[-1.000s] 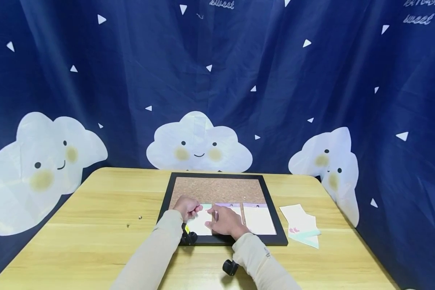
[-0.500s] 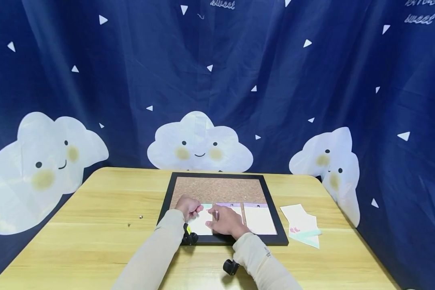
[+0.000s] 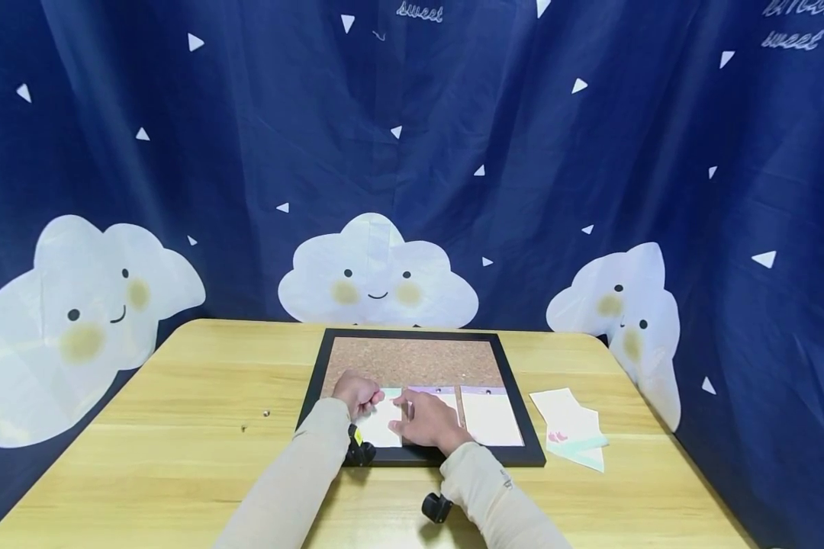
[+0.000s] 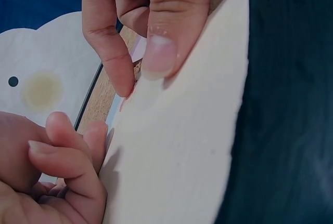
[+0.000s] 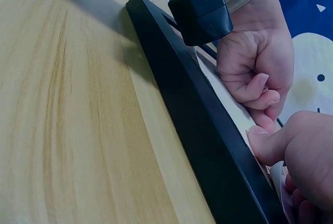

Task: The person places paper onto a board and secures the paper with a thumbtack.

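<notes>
White sheet [image 4: 177, 146] lies at near-L of cork bd [image 3: 412, 360], beside 2 purple-topped sheets [image 3: 492, 419]. R hand [image 3: 429, 419] has thumb + index spread, touching its R side; L hand [image 3: 358, 393] has fingers curled by its far edge, can't tell if gripping anything. Prob. best: steady R hold, sheet flat + sq. w/ neighbours, L force straight down.

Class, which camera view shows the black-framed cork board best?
The head view: it shows the cork board from edge to edge, though the left hand and right hand hide parts. The right wrist view shows mainly one side of its black frame; the left wrist view, only slivers of cork and bits of frame.
</notes>
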The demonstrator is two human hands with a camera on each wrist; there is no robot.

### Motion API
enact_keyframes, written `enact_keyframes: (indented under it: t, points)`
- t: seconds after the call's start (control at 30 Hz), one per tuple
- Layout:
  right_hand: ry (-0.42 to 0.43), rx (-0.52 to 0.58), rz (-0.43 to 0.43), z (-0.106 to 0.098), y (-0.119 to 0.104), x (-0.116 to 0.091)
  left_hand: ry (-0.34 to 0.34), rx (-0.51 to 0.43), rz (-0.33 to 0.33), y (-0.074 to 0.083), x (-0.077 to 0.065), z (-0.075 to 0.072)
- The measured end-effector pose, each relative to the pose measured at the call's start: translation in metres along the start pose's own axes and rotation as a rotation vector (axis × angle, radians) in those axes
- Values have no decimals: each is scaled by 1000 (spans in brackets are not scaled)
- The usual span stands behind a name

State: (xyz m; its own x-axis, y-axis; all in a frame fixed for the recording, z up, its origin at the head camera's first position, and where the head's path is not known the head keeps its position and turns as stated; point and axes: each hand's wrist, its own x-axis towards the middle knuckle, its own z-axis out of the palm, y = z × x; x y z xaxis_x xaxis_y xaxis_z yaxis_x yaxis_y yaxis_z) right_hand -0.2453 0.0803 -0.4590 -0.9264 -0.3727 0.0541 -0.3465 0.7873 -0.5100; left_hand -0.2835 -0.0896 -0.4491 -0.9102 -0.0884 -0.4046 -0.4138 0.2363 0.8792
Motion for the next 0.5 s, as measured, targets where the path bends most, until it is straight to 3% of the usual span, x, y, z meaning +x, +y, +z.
enact_keyframes:
  t: [0.3, 0.5]
  points:
    - [12, -10, -6, 2, 0, -1, 37, 53, 25, -2, -3, 1]
    - [22, -11, -5, 2, 0, 0, 60, 39, 37, -1, -1, 3]
